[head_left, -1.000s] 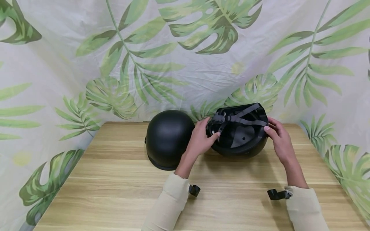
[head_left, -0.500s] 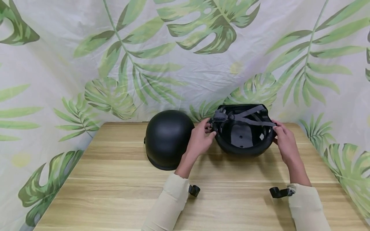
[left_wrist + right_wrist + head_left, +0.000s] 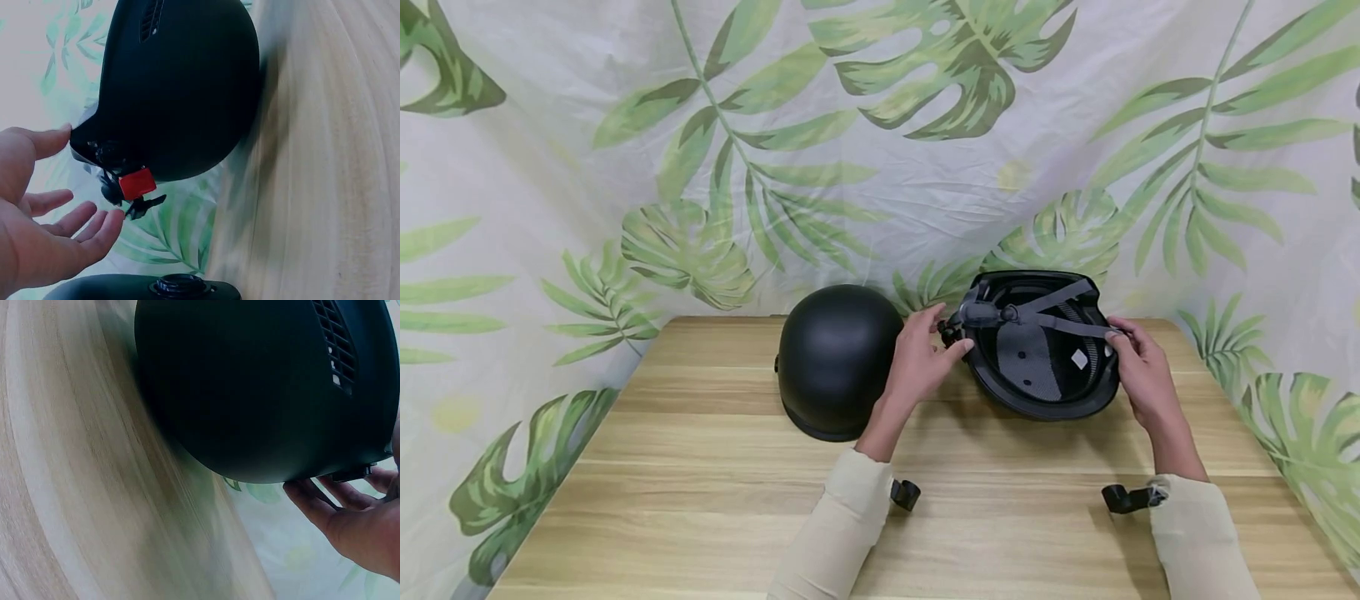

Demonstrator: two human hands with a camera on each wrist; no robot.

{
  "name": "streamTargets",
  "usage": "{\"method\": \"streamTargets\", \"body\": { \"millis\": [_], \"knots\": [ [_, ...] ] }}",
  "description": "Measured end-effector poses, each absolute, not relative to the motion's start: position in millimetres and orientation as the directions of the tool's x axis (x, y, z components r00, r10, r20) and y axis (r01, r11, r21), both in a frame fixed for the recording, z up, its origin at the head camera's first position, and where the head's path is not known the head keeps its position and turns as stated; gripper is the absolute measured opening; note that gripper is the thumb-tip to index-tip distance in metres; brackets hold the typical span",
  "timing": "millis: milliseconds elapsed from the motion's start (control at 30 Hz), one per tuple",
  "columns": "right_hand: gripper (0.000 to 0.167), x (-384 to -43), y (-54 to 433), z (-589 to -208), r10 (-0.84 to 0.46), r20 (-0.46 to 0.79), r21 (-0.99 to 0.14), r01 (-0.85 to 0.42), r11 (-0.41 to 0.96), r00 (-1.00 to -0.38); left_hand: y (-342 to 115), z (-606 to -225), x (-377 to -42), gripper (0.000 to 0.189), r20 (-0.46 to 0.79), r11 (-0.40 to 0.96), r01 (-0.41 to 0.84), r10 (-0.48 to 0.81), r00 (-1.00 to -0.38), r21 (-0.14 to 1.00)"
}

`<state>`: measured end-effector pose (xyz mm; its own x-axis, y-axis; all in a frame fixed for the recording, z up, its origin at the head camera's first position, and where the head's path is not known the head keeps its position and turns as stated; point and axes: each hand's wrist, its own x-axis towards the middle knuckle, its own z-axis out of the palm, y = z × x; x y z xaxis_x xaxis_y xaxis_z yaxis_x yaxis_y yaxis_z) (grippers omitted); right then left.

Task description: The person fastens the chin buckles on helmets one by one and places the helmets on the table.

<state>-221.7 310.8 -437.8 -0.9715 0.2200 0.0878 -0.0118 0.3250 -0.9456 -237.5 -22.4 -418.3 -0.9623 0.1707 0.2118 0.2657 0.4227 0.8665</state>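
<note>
Right hand (image 3: 1144,375) has the helmet (image 3: 1030,362) pinched by one side. Left hand (image 3: 917,358)'s pretty loose, splayed wide with its thumb touching the opposite edge.

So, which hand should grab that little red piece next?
Probably the left hand: it's right beside the red piece. The right hand is holding the opposite side of the upturned helmet.

A wood-grained table (image 3: 700,500), one black helmet (image 3: 838,362) dome-up on it, any contact of the held helmet (image 3: 1024,362) unclear.
</note>
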Motion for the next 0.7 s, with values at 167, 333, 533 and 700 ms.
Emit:
{"method": "streamTargets", "body": {
  "millis": [167, 333, 533, 700],
  "knots": [
    [0.055, -221, 315, -441, 0.201, 0.106, -0.942, -0.033, 0.335, -0.974, -24, -424, -241, 0.079, 0.161, 0.378, 0.238, 0.225, -0.961, 0.895],
    [0.053, -220, 320, -443, 0.151, 0.106, -0.965, -0.065, 0.253, -0.983, -27, -428, -243, 0.083, 0.177, 0.371, 0.271, 0.267, -0.947, 0.888],
    [0.053, -219, 324, -441, 0.089, 0.098, -0.963, -0.072, 0.259, -0.991, -33, -424, -243, 0.081, 0.183, 0.372, 0.326, 0.370, -0.911, 0.869],
    [0.055, -220, 327, -439, 0.050, 0.086, -0.938, -0.064, 0.340, -0.995, -39, -416, -243, 0.080, 0.187, 0.426, 0.378, 0.425, -0.885, 0.822]
  ]
}}
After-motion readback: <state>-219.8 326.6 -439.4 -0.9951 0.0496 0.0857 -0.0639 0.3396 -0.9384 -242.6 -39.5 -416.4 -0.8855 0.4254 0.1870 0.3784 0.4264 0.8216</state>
